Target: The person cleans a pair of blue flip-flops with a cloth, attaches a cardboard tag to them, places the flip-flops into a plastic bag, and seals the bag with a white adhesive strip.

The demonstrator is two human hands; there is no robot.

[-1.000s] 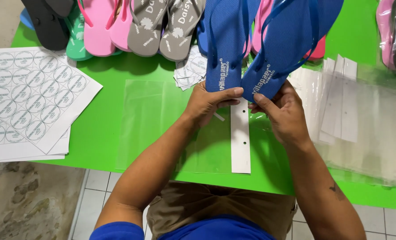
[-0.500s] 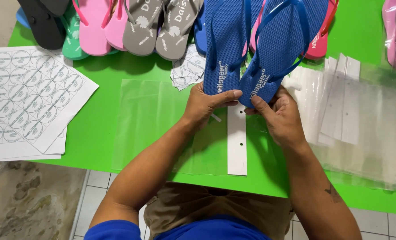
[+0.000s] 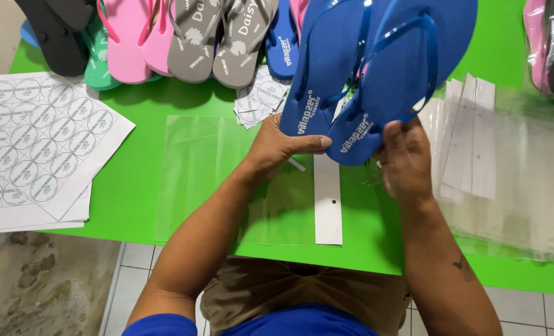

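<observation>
Right now both hands grip a pair of blue rubber flip-flops (image 3: 376,68) by the heel ends, the left hand (image 3: 283,146) pinching the left sole, the right hand (image 3: 404,158) closed on the right one. Their long axes run up and away from the person, raised above the green table (image 3: 134,186). Directly beneath lies a clear plastic bag with a white card header strip (image 3: 328,199).
</observation>
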